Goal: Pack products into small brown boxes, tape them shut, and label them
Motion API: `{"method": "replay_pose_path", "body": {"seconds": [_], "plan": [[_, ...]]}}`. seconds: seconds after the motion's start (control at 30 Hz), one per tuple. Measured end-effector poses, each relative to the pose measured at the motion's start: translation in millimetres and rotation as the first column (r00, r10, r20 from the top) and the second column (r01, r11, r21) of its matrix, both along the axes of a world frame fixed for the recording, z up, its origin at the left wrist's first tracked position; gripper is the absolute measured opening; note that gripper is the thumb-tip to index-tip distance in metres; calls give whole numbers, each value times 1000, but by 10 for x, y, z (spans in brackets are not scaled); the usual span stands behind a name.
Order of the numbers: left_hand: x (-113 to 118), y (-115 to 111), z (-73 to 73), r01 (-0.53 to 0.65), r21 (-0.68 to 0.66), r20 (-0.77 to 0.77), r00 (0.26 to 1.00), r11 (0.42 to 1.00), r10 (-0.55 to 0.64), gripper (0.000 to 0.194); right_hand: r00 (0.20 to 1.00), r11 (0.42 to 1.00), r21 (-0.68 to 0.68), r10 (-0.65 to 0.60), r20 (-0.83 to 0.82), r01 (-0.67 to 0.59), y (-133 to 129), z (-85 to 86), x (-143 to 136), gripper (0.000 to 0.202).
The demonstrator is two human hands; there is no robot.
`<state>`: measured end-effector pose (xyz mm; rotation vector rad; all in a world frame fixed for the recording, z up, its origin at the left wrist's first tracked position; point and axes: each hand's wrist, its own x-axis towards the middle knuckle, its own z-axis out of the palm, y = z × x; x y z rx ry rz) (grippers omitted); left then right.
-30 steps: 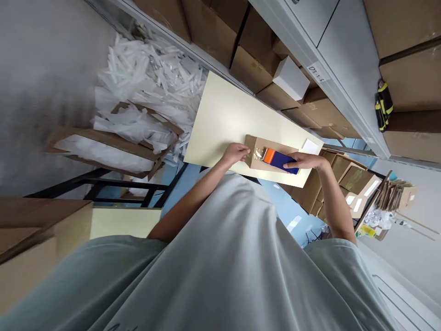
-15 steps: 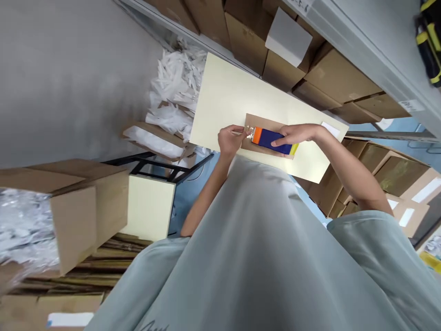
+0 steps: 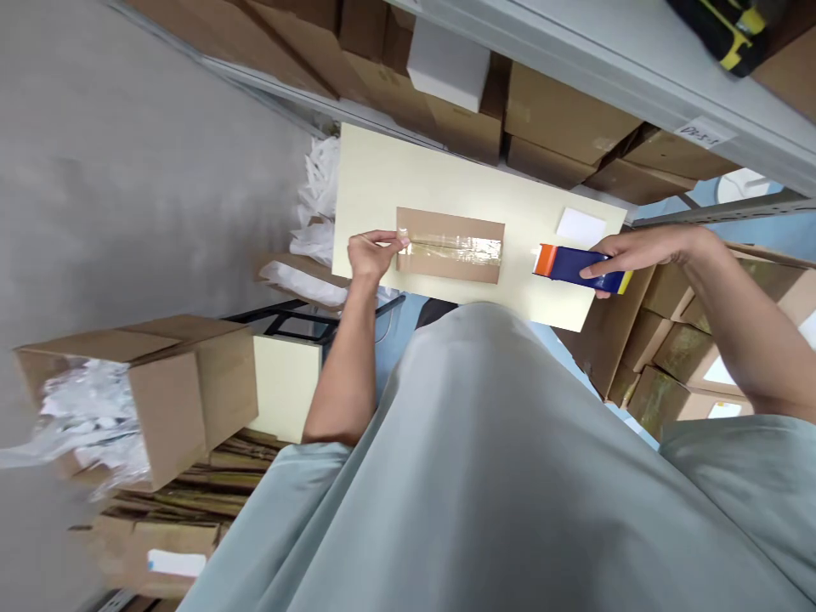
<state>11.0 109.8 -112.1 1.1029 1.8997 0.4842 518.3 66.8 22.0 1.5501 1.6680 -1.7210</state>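
Note:
A small flat cardboard box (image 3: 446,270) lies on the cream tabletop (image 3: 382,170). Shiny clear packing tape (image 3: 456,246) runs lengthwise along its top face. At the box's left end, my left hand (image 3: 373,255) pinches the end of the tape, thumb and forefinger together against the edge. My right hand (image 3: 615,259) is wrapped round a dark blue tape dispenser (image 3: 567,265) with an orange front and a yellow back end. This dispenser is over the right part of the table, apart from the box. Whether tape spans the gap between them I cannot make out.
A white card (image 3: 580,225) lies on the table's right part. Shelving with cardboard boxes (image 3: 561,110) borders the far side. Left of me stands an open carton (image 3: 169,408) with crumpled plastic. More stacked boxes (image 3: 676,340) are on the right.
My right hand has moved right with the tape dispenser, off the box, uncovering tape along its top. My left hand stays at the box's left end. The view has shifted.

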Motion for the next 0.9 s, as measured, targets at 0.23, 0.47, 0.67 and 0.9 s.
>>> {"method": "replay_pose_path", "body": {"seconds": [0.23,0.47,0.67,0.9], "plan": [[-27,-52,-97,1,49,-76,997,999,3,24,992,983,-174,34,-125,-56,-71,-508,-115,73],[-108,-52,-193,-2,53,-40,999,999,5,18,996,993,-105,55,65,-48,-215,-654,-426,60],[-8,-13,9,8,14,-42,999,1000,-7,20,953,998,28,45,301,-55,-344,-733,-936,45],[-39,31,47,81,-15,23,996,997,-81,18,982,988,116,-121,148,104,-543,-768,-1482,58]]}}
